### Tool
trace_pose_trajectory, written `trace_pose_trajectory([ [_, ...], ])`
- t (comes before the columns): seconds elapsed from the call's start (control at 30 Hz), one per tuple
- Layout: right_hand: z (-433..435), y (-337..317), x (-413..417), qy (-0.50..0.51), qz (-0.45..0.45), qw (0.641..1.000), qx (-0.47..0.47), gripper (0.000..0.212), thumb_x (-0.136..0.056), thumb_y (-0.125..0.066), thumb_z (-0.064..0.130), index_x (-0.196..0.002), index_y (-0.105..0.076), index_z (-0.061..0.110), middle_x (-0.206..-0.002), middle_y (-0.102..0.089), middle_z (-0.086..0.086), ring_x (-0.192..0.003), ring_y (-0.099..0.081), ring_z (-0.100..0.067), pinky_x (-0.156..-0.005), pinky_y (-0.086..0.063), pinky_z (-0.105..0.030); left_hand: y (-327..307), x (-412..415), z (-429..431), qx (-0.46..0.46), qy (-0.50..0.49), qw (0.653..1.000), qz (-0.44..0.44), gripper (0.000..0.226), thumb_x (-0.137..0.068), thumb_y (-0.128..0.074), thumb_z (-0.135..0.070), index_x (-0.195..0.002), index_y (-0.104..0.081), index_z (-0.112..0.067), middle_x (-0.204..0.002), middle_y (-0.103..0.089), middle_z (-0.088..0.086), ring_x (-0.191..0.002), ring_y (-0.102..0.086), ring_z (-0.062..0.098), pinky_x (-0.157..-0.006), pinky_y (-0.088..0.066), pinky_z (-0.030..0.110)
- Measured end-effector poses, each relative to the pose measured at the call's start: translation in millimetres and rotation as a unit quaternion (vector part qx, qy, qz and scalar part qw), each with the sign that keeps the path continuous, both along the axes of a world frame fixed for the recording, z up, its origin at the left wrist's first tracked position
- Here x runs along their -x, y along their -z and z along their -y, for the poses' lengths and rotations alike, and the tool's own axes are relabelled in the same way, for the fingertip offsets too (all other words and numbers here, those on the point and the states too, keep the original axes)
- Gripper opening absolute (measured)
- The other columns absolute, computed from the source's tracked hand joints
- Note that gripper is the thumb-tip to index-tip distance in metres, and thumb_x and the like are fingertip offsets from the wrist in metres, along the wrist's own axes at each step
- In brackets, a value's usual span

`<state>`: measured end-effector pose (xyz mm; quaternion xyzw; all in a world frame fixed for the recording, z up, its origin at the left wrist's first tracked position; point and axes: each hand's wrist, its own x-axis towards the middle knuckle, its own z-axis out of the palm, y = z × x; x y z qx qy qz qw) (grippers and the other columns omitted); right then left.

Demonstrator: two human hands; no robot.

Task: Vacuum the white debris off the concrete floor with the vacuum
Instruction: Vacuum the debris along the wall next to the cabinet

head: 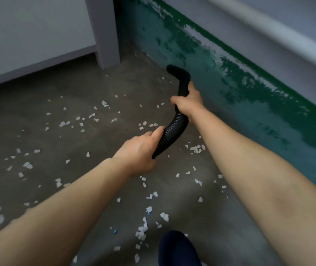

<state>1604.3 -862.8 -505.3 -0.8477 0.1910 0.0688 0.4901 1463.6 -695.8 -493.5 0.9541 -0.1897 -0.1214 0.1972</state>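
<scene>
A black ribbed vacuum hose (173,131) curves up through the middle of the view and ends in a smooth bent nozzle (180,75) that points left, near the wall's foot. My right hand (188,103) grips the hose just below the nozzle. Lower down, my left hand (139,153) holds the ribbed part, fingers curled round it. White debris (80,120) lies in small scraps across the grey concrete floor (38,135), with a denser patch (143,227) near the bottom centre. The vacuum's body is out of view.
A wall with worn green paint (230,93) runs along the right, with a pale pipe (268,29) above it. A grey cabinet or panel (38,35) with a post (107,31) stands at the back left. A dark blue shape (178,248), perhaps my knee, sits at the bottom edge.
</scene>
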Motion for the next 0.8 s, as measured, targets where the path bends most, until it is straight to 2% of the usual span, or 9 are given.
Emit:
trace_pose_trajectory([
  [0.07, 10, -1, 13, 0.020, -0.001, 1.000, 0.001, 0.101, -0.068, -0.067, 0.021, -0.156, -0.017, 0.028, -0.140, -0.047, -0.004, -0.109, -0.058, -0.027, -0.089, -0.055, -0.039, -1, 8, 4, 0.003, 0.020, 1.000, -0.001, 0.083, -0.076, -0.057, -0.013, -0.147, -0.015, -0.026, -0.119, -0.053, 0.005, -0.097, -0.058, 0.036, -0.079, -0.050, 0.042],
  [0.17, 18, 1, 34, 0.048, -0.014, 0.999, -0.001, 0.104, -0.063, -0.067, 0.020, -0.155, -0.020, 0.028, -0.139, -0.048, -0.005, -0.104, -0.059, -0.027, -0.075, -0.055, -0.032, -1, 19, 8, -0.003, 0.050, 0.999, -0.007, 0.081, -0.077, -0.056, -0.014, -0.146, -0.016, -0.025, -0.118, -0.053, 0.005, -0.099, -0.057, 0.036, -0.081, -0.050, 0.043],
  [0.3, 17, 6, 53, 0.082, -0.030, 0.996, -0.034, 0.113, -0.051, -0.065, 0.020, -0.155, -0.021, 0.028, -0.138, -0.050, -0.009, -0.099, -0.064, -0.030, -0.069, -0.058, -0.036, 1, 29, 6, -0.003, 0.068, 0.998, -0.015, 0.080, -0.077, -0.055, -0.013, -0.145, -0.016, -0.025, -0.118, -0.053, 0.005, -0.102, -0.057, 0.033, -0.081, -0.050, 0.042],
  [0.37, 12, 8, 58, 0.081, -0.036, 0.995, -0.045, 0.110, -0.051, -0.065, 0.019, -0.153, -0.025, 0.028, -0.135, -0.053, -0.011, -0.091, -0.065, -0.027, -0.060, -0.055, -0.031, 1, 32, 2, -0.005, 0.066, 0.998, -0.015, 0.079, -0.078, -0.055, -0.013, -0.145, -0.016, -0.025, -0.115, -0.052, 0.005, -0.101, -0.057, 0.033, -0.080, -0.049, 0.040],
  [0.53, -16, 7, 48, 0.047, -0.034, 0.997, -0.055, 0.104, -0.052, -0.065, 0.019, -0.151, -0.031, 0.026, -0.135, -0.053, -0.009, -0.097, -0.064, -0.029, -0.057, -0.052, -0.027, 0, 32, -17, -0.006, 0.034, 0.999, -0.002, 0.078, -0.076, -0.057, -0.014, -0.144, -0.020, -0.027, -0.113, -0.054, 0.003, -0.095, -0.058, 0.032, -0.075, -0.048, 0.038],
  [0.6, -27, 5, 41, 0.042, -0.034, 0.997, -0.053, 0.100, -0.057, -0.065, 0.018, -0.151, -0.030, 0.026, -0.135, -0.052, -0.007, -0.099, -0.062, -0.028, -0.063, -0.054, -0.028, -1, 27, -25, -0.008, 0.013, 1.000, -0.002, 0.078, -0.076, -0.058, -0.014, -0.143, -0.021, -0.028, -0.113, -0.055, 0.003, -0.095, -0.058, 0.032, -0.075, -0.049, 0.038],
  [0.7, -34, 4, 29, 0.053, -0.031, 0.997, -0.047, 0.101, -0.064, -0.066, 0.017, -0.155, -0.022, 0.026, -0.139, -0.048, -0.006, -0.106, -0.059, -0.027, -0.082, -0.058, -0.038, 0, 17, -30, -0.014, -0.010, 1.000, -0.004, 0.078, -0.076, -0.059, -0.013, -0.143, -0.021, -0.027, -0.114, -0.055, 0.004, -0.096, -0.058, 0.033, -0.078, -0.050, 0.041],
  [0.8, -31, 5, 21, 0.082, -0.025, 0.995, -0.043, 0.101, -0.068, -0.066, 0.017, -0.156, -0.017, 0.026, -0.141, -0.046, -0.005, -0.103, -0.056, -0.023, -0.085, -0.056, -0.037, 3, 8, -27, -0.008, -0.021, 1.000, -0.004, 0.081, -0.076, -0.060, -0.013, -0.145, -0.019, -0.029, -0.113, -0.055, 0.004, -0.096, -0.058, 0.033, -0.077, -0.049, 0.040],
])
